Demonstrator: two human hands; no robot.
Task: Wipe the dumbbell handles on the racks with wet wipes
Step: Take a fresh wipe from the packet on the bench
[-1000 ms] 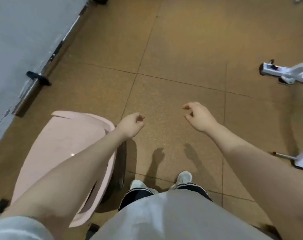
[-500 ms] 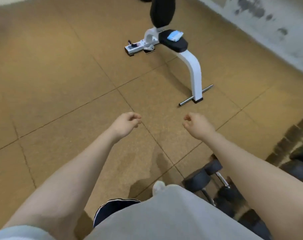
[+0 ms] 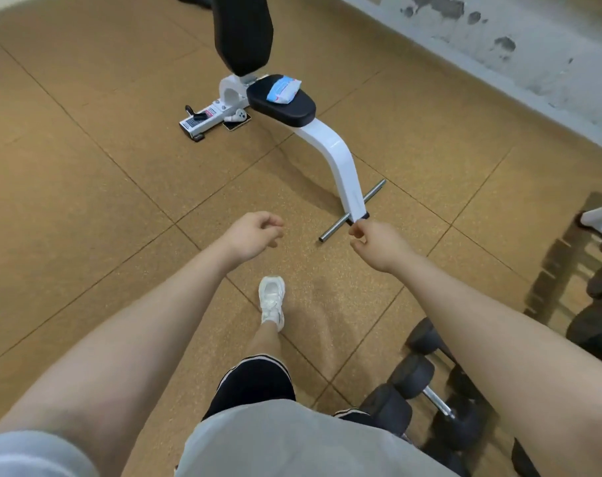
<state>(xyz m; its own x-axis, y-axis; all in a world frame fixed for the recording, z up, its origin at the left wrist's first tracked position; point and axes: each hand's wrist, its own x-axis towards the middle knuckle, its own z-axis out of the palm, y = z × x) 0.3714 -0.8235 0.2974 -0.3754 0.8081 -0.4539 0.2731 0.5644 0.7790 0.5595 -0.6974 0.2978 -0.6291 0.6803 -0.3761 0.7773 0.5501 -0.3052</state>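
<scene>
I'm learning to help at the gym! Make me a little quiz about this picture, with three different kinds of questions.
1. True or false: the pack of wipes lies on the black bench seat.
2. Which hand holds a wipe? A) left hand B) right hand C) neither
3. Fill in: the dumbbells sit at the picture's lower ____ side.

Key:
1. True.
2. C. Both hands hang loosely curled and hold nothing.
3. Right.
</scene>
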